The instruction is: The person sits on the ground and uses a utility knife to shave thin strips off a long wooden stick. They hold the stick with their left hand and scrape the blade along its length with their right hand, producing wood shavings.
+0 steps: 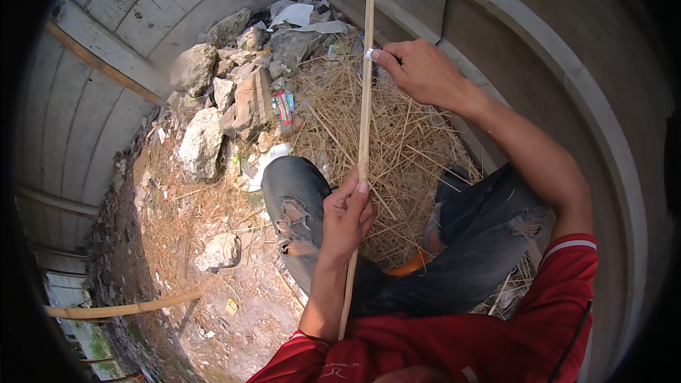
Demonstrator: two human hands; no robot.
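Left hand (346, 216) has its fingers closed round the lower part of a long thin wooden stick (364, 99), prob to keep it steady and upright over the lap. Right hand (418, 71) pinches a small white scrap (370, 54) against the stick higher up. Dry straw (404, 135) and rubble stones (202, 143) lie w/ litter beyond the knees.

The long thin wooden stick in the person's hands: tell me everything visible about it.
The long thin pale wooden stick is straight, slim and light tan, looking like a split strip of wood or bamboo. It stands nearly upright in the view, its top end near the concrete wall, its lower end running down past the red sleeve. The left hand grips it low down; the right hand pinches it higher up, with a small white piece at the fingertips. Dry straw lies behind it.
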